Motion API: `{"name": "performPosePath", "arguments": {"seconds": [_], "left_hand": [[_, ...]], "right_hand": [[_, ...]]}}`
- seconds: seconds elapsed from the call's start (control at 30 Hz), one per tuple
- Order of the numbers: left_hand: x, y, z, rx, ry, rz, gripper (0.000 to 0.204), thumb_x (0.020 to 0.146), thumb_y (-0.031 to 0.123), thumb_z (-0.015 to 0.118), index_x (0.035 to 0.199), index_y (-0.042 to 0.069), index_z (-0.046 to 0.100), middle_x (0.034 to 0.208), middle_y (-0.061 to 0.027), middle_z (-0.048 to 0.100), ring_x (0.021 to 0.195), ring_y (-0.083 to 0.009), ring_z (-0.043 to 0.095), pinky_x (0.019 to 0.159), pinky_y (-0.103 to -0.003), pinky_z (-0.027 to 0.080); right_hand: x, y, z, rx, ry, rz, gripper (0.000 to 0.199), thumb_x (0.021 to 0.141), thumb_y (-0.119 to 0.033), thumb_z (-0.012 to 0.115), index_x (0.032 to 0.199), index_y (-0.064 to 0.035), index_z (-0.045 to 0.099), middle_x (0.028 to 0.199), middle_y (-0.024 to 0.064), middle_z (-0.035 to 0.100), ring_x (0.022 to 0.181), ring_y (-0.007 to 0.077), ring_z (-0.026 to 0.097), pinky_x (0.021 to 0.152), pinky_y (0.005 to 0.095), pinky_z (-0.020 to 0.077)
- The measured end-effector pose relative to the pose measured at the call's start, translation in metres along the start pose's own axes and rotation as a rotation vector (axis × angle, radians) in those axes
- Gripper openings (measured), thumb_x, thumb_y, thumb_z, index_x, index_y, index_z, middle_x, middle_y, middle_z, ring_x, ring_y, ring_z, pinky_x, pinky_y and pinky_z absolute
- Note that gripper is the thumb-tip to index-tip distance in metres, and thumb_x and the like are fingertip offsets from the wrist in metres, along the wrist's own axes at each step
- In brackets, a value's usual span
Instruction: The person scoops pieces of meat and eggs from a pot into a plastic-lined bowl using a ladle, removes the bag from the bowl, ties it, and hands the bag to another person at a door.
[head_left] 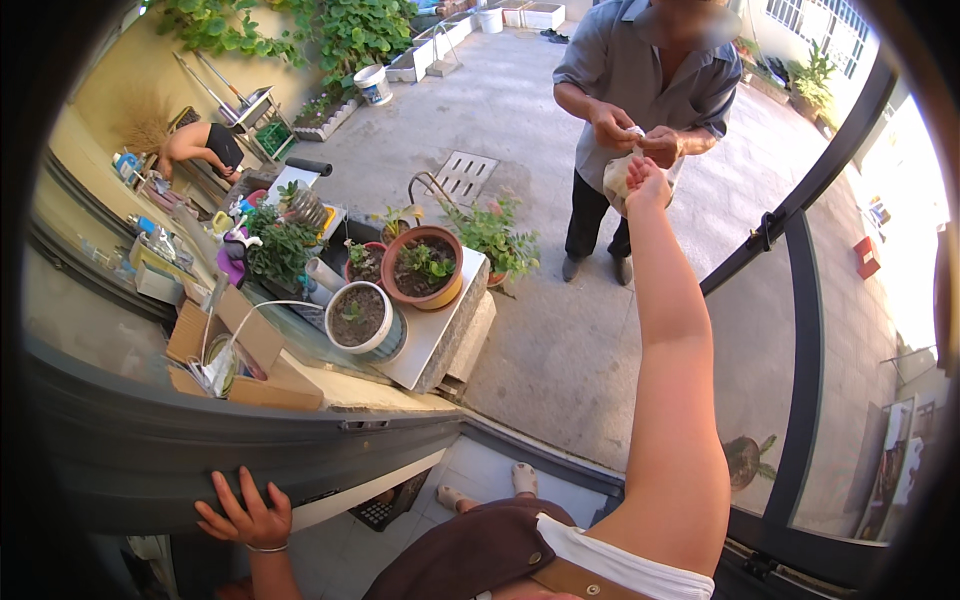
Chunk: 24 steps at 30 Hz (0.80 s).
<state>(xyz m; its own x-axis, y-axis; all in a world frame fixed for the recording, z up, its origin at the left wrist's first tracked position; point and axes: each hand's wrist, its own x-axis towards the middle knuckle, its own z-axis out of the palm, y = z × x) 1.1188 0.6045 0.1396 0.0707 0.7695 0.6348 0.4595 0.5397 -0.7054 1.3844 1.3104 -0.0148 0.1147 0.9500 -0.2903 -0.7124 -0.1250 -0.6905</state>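
My right arm stretches far forward to a person in a grey short-sleeved shirt [650, 85]. At its end my right hand [648, 184] has its fingers curled at a pale, rounded bag [617, 178], which looks like thin plastic. Both of that person's hands [640, 135] pinch the bag's gathered white top just above my fingers. What is in the bag cannot be made out. On the left, my left hand [248, 510] rests with fingers spread against the dark frame of a door or window [300, 450]; a bracelet circles the wrist.
Potted plants [425, 265] stand on a ledge [450, 330] outside, beside an open cardboard box [245, 350]. A dark door post [800, 260] rises on the right. Farther left another person [205, 150] bends over. A drain cover [465, 177] lies in the paved yard.
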Motion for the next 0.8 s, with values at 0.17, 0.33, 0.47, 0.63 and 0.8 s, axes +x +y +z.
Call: {"name": "performPosePath", "arguments": {"seconds": [0.17, 0.33, 0.47, 0.63, 0.8], "left_hand": [[-0.004, -0.002, 0.0, 0.004, 0.012, -0.001, 0.039, 0.096, 0.04, 0.045, 0.117, 0.014, 0.067, 0.141, -0.0116, 0.051, 0.141, -0.0433, 0.025, 0.114, -0.055, 0.012], [0.0, 0.002, 0.006, -0.029, 0.039, -0.011, 0.04, 0.098, 0.041, 0.044, 0.115, 0.013, 0.068, 0.139, -0.0128, 0.052, 0.141, -0.0438, 0.025, 0.115, -0.053, 0.009], [-0.001, 0.001, 0.004, -0.039, 0.039, -0.022, 0.039, 0.097, 0.04, 0.044, 0.115, 0.014, 0.068, 0.14, -0.0105, 0.052, 0.141, -0.0425, 0.025, 0.115, -0.052, 0.009], [0.001, 0.001, 0.003, -0.066, 0.074, -0.045, 0.037, 0.096, 0.039, 0.046, 0.115, 0.016, 0.068, 0.141, -0.0066, 0.052, 0.138, -0.04, 0.032, 0.115, -0.05, 0.011], [-0.002, 0.0, 0.001, -0.107, 0.069, -0.074, 0.036, 0.093, 0.037, 0.05, 0.117, 0.016, 0.067, 0.142, -0.0056, 0.051, 0.134, -0.0391, 0.039, 0.114, -0.05, 0.013]], "right_hand": [[-0.073, 0.065, -0.057, -0.166, -0.142, 0.251, 0.022, 0.089, -0.006, 0.047, 0.105, -0.0071, 0.062, 0.083, 0.0045, 0.068, 0.062, 0.0139, 0.058, 0.052, 0.0262, 0.0418], [-0.139, 0.158, -0.18, -0.507, -0.147, 0.652, 0.016, 0.083, -0.009, 0.054, 0.095, -0.0075, 0.064, 0.076, 0.0047, 0.067, 0.056, 0.0135, 0.056, 0.047, 0.0266, 0.0433], [-0.23, 0.198, -0.287, -0.778, -0.181, 0.852, 0.012, 0.086, -0.014, 0.058, 0.086, -0.0058, 0.067, 0.071, 0.008, 0.067, 0.054, 0.0145, 0.055, 0.047, 0.0287, 0.0433], [-0.351, 0.194, -0.43, -0.938, -0.053, 1.185, 0.014, 0.088, -0.013, 0.059, 0.083, -0.0014, 0.064, 0.073, 0.0127, 0.068, 0.053, 0.0184, 0.06, 0.041, 0.0283, 0.0439], [-0.438, 0.172, -0.496, -0.997, 0.094, 1.309, 0.015, 0.092, -0.014, 0.055, 0.095, -0.0015, 0.064, 0.076, 0.0141, 0.068, 0.052, 0.0192, 0.059, 0.041, 0.0275, 0.0425]]}}
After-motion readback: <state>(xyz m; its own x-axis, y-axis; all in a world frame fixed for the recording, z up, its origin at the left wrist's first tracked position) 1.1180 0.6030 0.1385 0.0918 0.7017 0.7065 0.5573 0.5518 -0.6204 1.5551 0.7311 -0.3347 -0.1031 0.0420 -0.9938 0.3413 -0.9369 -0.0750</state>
